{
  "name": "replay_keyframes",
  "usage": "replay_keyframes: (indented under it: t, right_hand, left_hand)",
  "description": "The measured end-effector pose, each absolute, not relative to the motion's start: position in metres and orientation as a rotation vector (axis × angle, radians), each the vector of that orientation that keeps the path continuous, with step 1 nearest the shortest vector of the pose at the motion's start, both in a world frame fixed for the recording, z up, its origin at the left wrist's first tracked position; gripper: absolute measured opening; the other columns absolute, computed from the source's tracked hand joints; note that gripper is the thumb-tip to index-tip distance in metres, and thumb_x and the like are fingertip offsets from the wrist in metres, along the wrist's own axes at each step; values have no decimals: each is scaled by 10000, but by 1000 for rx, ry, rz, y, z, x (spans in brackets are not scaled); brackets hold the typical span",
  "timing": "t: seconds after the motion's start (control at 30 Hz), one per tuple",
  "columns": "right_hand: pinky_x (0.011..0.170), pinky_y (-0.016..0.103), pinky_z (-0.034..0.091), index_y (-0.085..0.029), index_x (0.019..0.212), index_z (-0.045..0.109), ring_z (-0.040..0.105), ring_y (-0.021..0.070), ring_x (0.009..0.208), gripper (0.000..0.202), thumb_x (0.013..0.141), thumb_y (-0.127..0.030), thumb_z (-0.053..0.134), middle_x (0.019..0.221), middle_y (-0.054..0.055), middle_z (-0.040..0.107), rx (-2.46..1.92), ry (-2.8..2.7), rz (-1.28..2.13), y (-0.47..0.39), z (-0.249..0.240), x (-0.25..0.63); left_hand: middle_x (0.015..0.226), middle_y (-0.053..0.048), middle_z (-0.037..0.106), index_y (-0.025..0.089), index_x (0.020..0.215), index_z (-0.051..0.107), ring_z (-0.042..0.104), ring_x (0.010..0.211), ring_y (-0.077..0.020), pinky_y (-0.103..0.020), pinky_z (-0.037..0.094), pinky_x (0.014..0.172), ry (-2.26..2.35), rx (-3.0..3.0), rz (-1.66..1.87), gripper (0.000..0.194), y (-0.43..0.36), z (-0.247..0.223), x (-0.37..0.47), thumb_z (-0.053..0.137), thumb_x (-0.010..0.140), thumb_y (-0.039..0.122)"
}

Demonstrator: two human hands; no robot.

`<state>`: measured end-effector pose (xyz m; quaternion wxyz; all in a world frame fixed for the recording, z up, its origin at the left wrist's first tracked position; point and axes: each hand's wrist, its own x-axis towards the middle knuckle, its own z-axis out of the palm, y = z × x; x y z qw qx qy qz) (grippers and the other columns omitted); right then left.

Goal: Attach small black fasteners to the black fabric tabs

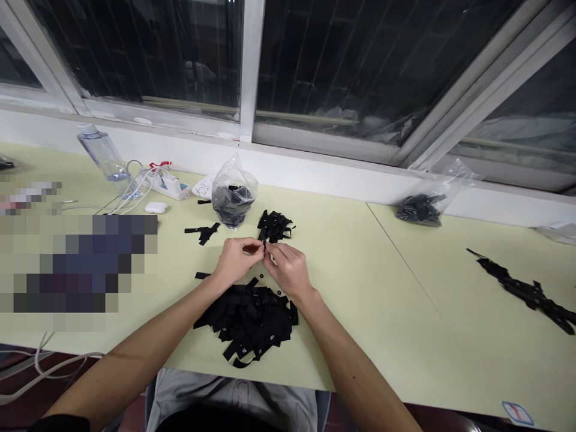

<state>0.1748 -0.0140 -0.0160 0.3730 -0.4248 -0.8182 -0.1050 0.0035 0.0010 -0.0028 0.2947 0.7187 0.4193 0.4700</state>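
My left hand (237,259) and my right hand (289,268) meet over the table, fingertips pinched together. Between them is a small black fabric strip (264,244), mostly covered by the fingers. Below my wrists lies a large loose pile of black fabric strips (252,318), a few with white marks. A smaller heap of black strips (275,224) sits just beyond my fingers. Two tiny black rings (279,293) rest between the hands and the large pile. Left of the heap lie a few stray strips (203,232).
A clear plastic bag (234,198) of black pieces stands behind the heap; another bag (420,209) lies by the window. At left are a water bottle (105,157), a power strip (173,186) with cables and a white case (156,207). More black strips (526,291) lie far right.
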Motion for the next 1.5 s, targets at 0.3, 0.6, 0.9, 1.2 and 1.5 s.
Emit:
replay_keyframes:
  t: [0.3, 0.6, 0.9, 1.2, 1.5]
  right_hand:
    - [631, 287, 443, -201, 782, 609, 587, 160, 657, 189, 950, -203, 522, 726, 49, 638, -1105, -2073, -260, -15, -14, 171]
    - [563, 249, 403, -202, 741, 546, 510, 117, 581, 177, 909, -148, 544, 634, -8, 550, -1050, -1923, -358, -12, -10, 167]
    - [589, 257, 405, -209, 729, 533, 493, 120, 580, 193, 902, -124, 540, 626, -11, 540, -1104, -1861, -439, -12, -10, 161]
    - [584, 263, 386, -204, 729, 522, 477, 125, 588, 186, 900, -131, 527, 632, -6, 532, -1099, -1921, -382, -16, -8, 163]
    - [625, 272, 389, -194, 818, 612, 515, 135, 636, 146, 917, -155, 511, 722, 14, 586, -1201, -2118, -125, -10, -5, 192]
  left_hand:
    - [719, -23, 705, 140, 757, 722, 649, 671, -156, -240, 523, 634, 1033, 1667, 1278, 111, 1, -7, 10, 629, 787, 194]
    - [771, -30, 669, 136, 792, 687, 605, 721, -144, -243, 488, 703, 955, 1558, 1275, 134, -2, -1, 14, 609, 838, 235]
    - [803, 2, 541, 193, 875, 488, 523, 728, -127, -230, 427, 692, 879, 1531, 1242, 177, -7, 0, 22, 482, 973, 341]
    - [789, 10, 530, 194, 891, 499, 488, 702, -125, -240, 379, 681, 1004, 1781, 1170, 148, -3, 2, 11, 449, 986, 295]
    - [802, -1, 668, 199, 932, 656, 559, 676, -142, -254, 399, 645, 1099, 2002, 987, 215, 7, 14, -12, 478, 973, 312]
